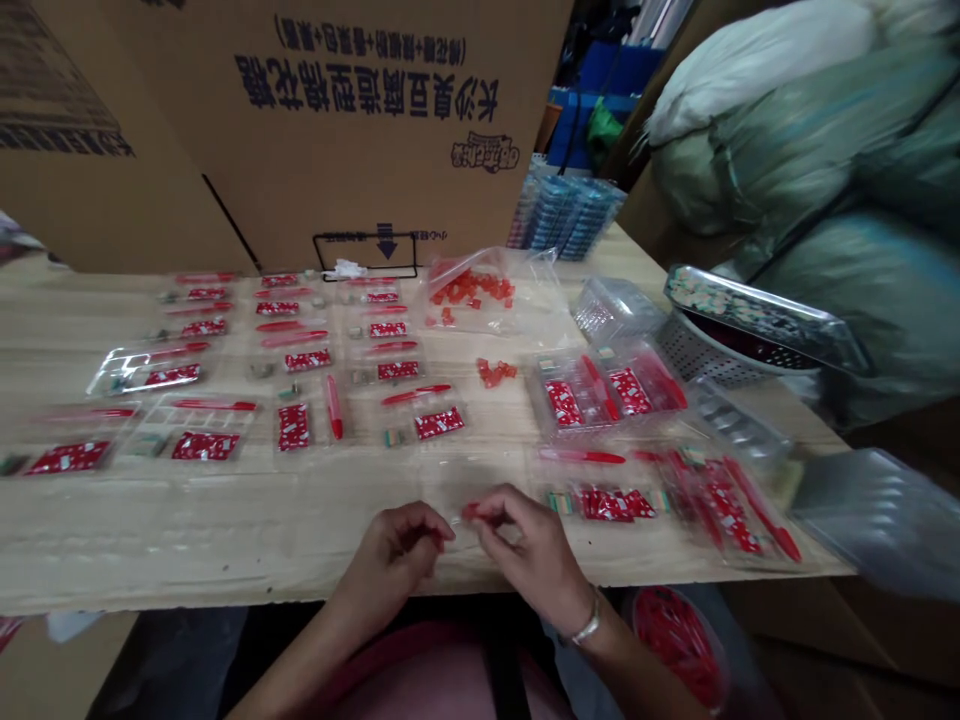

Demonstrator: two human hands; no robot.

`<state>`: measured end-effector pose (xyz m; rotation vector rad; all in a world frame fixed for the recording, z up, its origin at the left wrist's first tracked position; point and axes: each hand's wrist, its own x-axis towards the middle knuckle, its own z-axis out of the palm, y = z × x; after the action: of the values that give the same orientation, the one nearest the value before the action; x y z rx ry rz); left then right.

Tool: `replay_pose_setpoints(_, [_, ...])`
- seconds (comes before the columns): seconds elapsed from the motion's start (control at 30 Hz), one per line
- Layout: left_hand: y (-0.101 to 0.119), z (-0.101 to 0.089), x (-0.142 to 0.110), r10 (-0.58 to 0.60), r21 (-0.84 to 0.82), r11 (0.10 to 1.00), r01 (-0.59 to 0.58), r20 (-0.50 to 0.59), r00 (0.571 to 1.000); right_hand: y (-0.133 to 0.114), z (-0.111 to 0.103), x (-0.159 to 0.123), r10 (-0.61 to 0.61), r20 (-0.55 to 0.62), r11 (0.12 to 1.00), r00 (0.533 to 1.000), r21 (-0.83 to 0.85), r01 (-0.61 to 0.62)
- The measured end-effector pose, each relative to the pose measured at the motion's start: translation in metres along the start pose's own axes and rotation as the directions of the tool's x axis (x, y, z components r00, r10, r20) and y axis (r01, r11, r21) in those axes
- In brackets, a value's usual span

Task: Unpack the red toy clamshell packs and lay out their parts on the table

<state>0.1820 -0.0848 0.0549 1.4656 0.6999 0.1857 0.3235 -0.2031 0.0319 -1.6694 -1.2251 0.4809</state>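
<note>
My right hand (521, 545), with a bracelet at the wrist, pinches a small red translucent piece (470, 511) between thumb and fingertips. Close beside it, my left hand (401, 550) is closed, its fingers curled in; whether anything is in them I cannot make out. Both hands are over the table's front, just before a faint clear plastic tray (450, 475). Beyond it lies a loose cluster of red cubes (496, 373), and behind that a clear bag (480, 290) with more cubes. To the left, a clear pack (440, 423) contains a red patterned sachet and red stick.
Several similar packs (206, 445) lie in rows on the left. Stacked packs (611, 395), clear trays (619, 310) and a white basket (705, 345) are on the right. A large cardboard box (337, 180) stands behind. Below the edge sits a tub of red sticks (679, 640).
</note>
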Motion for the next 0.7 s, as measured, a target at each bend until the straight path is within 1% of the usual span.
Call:
replay_pose_setpoints(0.03, [-0.005,-0.001,0.003,0.043,0.102,0.994,-0.039,-0.039,0.998,0.004,0.001,0.000,-0.113,-0.003,0.982,0.994,-0.153,0.111])
replay_pose_setpoints(0.07, [-0.009,-0.003,0.006,0.091,0.206,0.976,-0.076,-0.061,0.994,0.009,0.001,0.001,-0.219,0.029,0.936,0.975,-0.277,0.218])
replay_pose_setpoints(0.1, [-0.014,-0.004,0.009,0.136,0.301,0.947,-0.109,-0.068,0.988,0.014,0.000,0.002,-0.305,0.088,0.878,0.948,-0.360,0.316])
replay_pose_setpoints(0.17, [-0.021,-0.005,0.015,0.202,0.445,0.882,-0.158,-0.052,0.978,0.022,-0.004,0.002,-0.402,0.208,0.790,0.892,-0.414,0.453])
replay_pose_setpoints(0.2, [-0.024,-0.005,0.016,0.222,0.493,0.853,-0.172,-0.044,0.974,0.025,-0.005,0.002,-0.427,0.241,0.769,0.871,-0.411,0.490])
replay_pose_setpoints(0.23, [-0.026,-0.005,0.018,0.236,0.530,0.829,-0.180,-0.038,0.971,0.028,-0.007,0.002,-0.438,0.253,0.763,0.862,-0.403,0.506])
replay_pose_setpoints(0.27, [-0.027,-0.005,0.018,0.242,0.556,0.810,-0.184,-0.032,0.970,0.029,-0.008,0.001,-0.435,0.249,0.770,0.865,-0.395,0.501])
replay_pose_setpoints(0.37, [-0.027,-0.005,0.017,0.242,0.597,0.781,-0.180,-0.024,0.970,0.033,-0.009,-0.001,-0.405,0.204,0.809,0.891,-0.374,0.453])
replay_pose_setpoints(0.43, [-0.025,-0.005,0.015,0.231,0.601,0.781,-0.169,-0.027,0.973,0.036,-0.008,0.000,-0.427,0.205,0.805,0.881,-0.357,0.474])
replay_pose_setpoints(0.5, [-0.023,-0.005,0.015,0.269,0.598,0.776,-0.200,-0.028,0.963,0.038,-0.007,0.001,-0.457,0.225,0.796,0.861,-0.330,0.509])
replay_pose_setpoints(0.53, [-0.022,-0.004,0.016,0.326,0.596,0.762,-0.254,-0.014,0.945,0.039,-0.007,0.002,-0.461,0.235,0.798,0.856,-0.313,0.515])
replay_pose_setpoints(0.57, [-0.022,-0.002,0.018,0.404,0.593,0.734,-0.331,0.012,0.915,0.040,-0.007,0.002,-0.454,0.243,0.807,0.857,-0.297,0.511])
replay_pose_setpoints(0.63, [-0.024,0.003,0.025,0.567,0.577,0.643,-0.503,0.082,0.819,0.038,-0.007,0.002,-0.416,0.250,0.839,0.874,-0.265,0.475])
replay_pose_setpoints(0.67, [-0.025,0.006,0.028,0.628,0.561,0.601,-0.569,0.109,0.771,0.035,-0.008,0.002,-0.392,0.242,0.856,0.887,-0.257,0.449])
replay_pose_setpoints(0.7, [-0.025,0.009,0.030,0.667,0.543,0.576,-0.610,0.118,0.735,0.031,-0.008,0.002,-0.369,0.219,0.872,0.903,-0.253,0.418])
